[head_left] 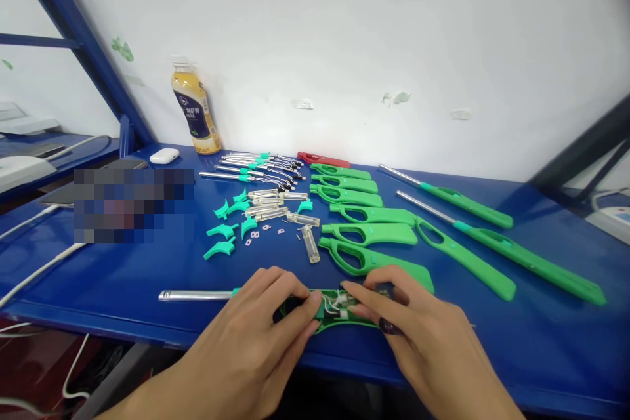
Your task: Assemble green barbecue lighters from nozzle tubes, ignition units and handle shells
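An opened green stick lighter lies near the table's front edge, its metal tube pointing left. White wires and a clear part show inside its handle shell. My left hand is closed around the front of the handle, thumb and fingertips pressed near the green trigger piece. My right hand is closed over the rear of the handle, fingers at the clear part; its palm side is hidden. Beyond my hands lie loose teal triggers, clear fuel tanks and green handle shells.
Metal tubes with wires are grouped at the back, beside a red shell. Two closed green lighters lie at right. A yellow bottle and white earbud case stand near the wall. White cables cross the left edge.
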Available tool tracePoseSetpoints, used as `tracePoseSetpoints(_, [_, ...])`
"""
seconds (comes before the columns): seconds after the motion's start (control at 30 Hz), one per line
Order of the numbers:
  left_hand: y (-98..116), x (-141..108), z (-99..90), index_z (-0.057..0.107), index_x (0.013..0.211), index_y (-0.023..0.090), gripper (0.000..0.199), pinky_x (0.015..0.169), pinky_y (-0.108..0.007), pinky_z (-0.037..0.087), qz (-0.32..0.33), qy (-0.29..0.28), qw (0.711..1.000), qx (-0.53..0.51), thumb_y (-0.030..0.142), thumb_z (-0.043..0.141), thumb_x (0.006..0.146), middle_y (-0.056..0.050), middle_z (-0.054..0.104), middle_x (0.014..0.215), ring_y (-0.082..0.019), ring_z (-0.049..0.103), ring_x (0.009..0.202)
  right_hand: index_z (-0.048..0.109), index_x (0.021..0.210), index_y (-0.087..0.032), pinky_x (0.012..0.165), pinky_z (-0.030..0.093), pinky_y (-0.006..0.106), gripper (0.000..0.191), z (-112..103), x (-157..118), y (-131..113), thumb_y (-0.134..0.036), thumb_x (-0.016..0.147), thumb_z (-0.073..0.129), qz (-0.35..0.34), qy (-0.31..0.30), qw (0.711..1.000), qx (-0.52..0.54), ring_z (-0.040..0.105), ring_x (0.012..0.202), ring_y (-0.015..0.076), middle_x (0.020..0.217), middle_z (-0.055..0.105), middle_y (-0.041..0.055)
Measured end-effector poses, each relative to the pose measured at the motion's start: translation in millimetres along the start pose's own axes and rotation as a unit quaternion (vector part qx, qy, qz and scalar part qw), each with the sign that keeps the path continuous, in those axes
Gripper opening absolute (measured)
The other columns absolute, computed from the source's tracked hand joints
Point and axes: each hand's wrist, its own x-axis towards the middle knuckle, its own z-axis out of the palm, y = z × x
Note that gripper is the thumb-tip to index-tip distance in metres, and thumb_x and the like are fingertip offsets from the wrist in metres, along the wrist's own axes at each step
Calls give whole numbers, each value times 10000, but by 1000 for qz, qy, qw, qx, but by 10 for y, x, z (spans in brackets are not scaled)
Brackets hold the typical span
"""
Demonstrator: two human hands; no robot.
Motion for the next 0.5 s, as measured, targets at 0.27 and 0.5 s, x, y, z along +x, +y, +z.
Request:
tracePoseSetpoints(0.27, [2, 10, -86, 666, 1312, 113, 252, 799, -403, 641, 39, -14, 998, 45, 92, 503, 1121, -104, 676, 1073, -226, 620, 918, 640, 1497, -419, 819, 632, 173, 803, -41, -98, 54, 57, 892, 412, 28, -75, 995, 53, 823, 998, 73, 1377, 659, 7])
tracePoseSetpoints(0.5, [37, 26, -108, 677, 1332, 70, 277, 875, -445, 634, 60, -28, 995, 76, 138, 494, 1136, -128, 705, 1118, -263, 657, 1000, 679, 1471, -418, 810, 651, 202, 759, -49, -68, 55, 39, 907, 456, 35, -71, 996, 43, 823, 938, 100, 1357, 683, 20])
